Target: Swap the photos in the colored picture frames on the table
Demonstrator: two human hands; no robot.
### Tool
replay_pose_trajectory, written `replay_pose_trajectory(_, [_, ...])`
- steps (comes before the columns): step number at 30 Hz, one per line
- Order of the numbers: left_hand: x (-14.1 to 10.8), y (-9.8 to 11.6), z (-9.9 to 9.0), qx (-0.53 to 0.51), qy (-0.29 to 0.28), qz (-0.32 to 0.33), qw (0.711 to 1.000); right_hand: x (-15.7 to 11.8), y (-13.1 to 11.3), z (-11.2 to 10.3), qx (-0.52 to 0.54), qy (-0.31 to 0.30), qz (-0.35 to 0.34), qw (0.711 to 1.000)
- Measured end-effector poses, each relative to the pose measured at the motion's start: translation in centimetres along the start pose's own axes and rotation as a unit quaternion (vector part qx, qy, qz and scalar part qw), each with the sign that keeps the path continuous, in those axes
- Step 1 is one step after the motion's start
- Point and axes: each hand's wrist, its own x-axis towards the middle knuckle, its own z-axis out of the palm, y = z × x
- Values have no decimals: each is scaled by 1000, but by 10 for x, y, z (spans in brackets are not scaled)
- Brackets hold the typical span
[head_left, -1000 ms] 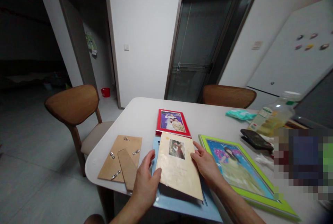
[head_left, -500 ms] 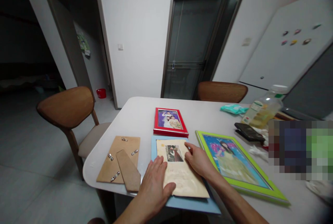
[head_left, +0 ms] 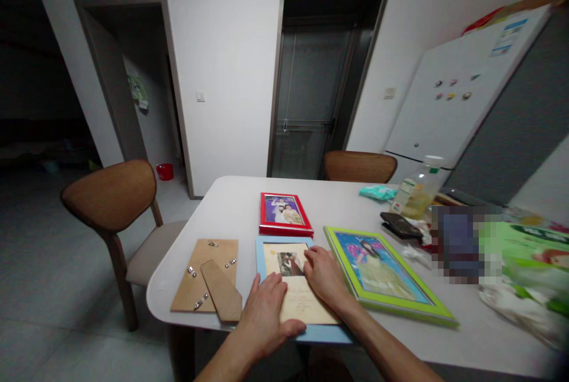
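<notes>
A cream sheet (head_left: 306,305) with a small picture on it lies within a light blue frame (head_left: 261,260) at the table's front edge. Flat on the sheet's left side rests my left hand (head_left: 265,311), its fingers stretched and thumb apart. My right hand (head_left: 323,274) touches the sheet's right side near the picture, fingers bent, holding nothing. To the left lies a brown backing board (head_left: 186,293) with metal clips and a stand leg. Behind the blue frame is a red picture frame (head_left: 287,231); a green picture frame (head_left: 427,312) lies to the right.
A black phone-like object (head_left: 401,226), a bottle (head_left: 415,195) and a teal packet (head_left: 377,193) stand or lie at the table's right. Beyond them are crumpled tissues and a green bag (head_left: 528,246). Wooden chairs (head_left: 111,195) stand left and behind.
The view has shifted, showing more of the right side. The sheet now sits squarely inside the blue frame, whose top edge shows more. My right hand's fingers are more bent, no longer pointing.
</notes>
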Motion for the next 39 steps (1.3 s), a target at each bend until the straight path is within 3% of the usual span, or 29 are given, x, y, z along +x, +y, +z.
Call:
replay_pose_trajectory(5, [-1,7,-1,23,5,3,1000,-5,-2,2,-29,0,-31,999])
replay_pose_trajectory(9, [-22,3,-16,25,14,-4,1000,-9,-16,-3,-31,11,-47,998])
replay_pose_trajectory(11, [-40,-14,-29,43,33,-42,998,-14,-36,-3,6,-5,-85,996])
replay_pose_trajectory(13, [-61,-40,-41,80,74,-129,986,-23,-64,1,60,-42,-144,987])
replay_pose_trajectory(16, [-87,-81,-54,125,86,-228,962,-36,-112,13,84,-88,-205,971])
replay_pose_trajectory(20, [-103,-116,-55,135,95,-216,962,-44,-158,34,88,-107,-193,971])
replay_pose_trajectory(23, [-104,-125,-56,115,121,-187,968,-43,-167,39,144,-136,-175,965])
replay_pose_trajectory(26, [-99,-116,-61,81,154,-148,974,-43,-157,26,188,-137,-173,957])
replay_pose_trajectory(30, [-80,-74,-63,50,173,-94,979,-45,-118,-14,203,-100,-175,958])
replay_pose_trajectory(34, [-49,-24,-46,11,111,-31,993,-46,-61,-46,180,-108,-157,965])
replay_pose_trajectory(39, [-23,4,-17,-3,73,-1,997,-48,-6,-48,142,-129,-94,977])
